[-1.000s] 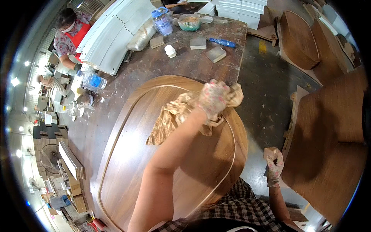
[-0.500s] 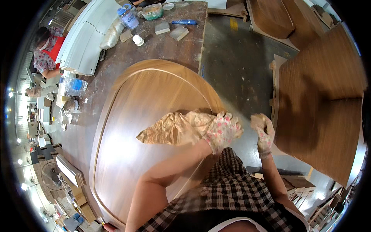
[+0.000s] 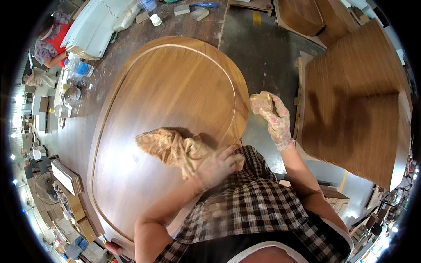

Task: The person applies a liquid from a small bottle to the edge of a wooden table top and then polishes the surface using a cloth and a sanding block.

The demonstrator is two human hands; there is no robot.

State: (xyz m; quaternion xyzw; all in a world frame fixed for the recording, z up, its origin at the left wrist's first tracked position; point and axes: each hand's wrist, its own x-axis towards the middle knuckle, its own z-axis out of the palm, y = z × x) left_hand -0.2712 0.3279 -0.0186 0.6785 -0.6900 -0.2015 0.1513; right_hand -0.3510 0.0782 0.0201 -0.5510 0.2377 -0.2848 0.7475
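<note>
An oval wooden panel (image 3: 175,87) with a pale line inlaid around its border lies in front of me. My left hand (image 3: 217,168), in a patterned glove and smeared by motion, is on a crumpled tan cloth (image 3: 169,144) at the panel's near right side. The cloth bunches under and past the fingers. Off the panel's right edge, over the floor, my right hand (image 3: 279,120) is raised in a stained, flower-patterned glove. Its thumb and fingers close on a small tan block-like pad (image 3: 261,103), whose exact kind is unclear.
The panel rests on a dark worktable (image 3: 197,30). Grey blocks (image 3: 199,14), a white bottle cap (image 3: 155,19) and a blue tool (image 3: 205,5) lie at its far side. Stacked curved wooden sheets (image 3: 351,114) stand right. A person in a red apron (image 3: 59,44) works far left.
My left hand has drawn the cloth nearer and leftward. My right hand has lifted up and left, bringing the tan pad into clearer sight. The view has shifted, showing more of the panel.
</note>
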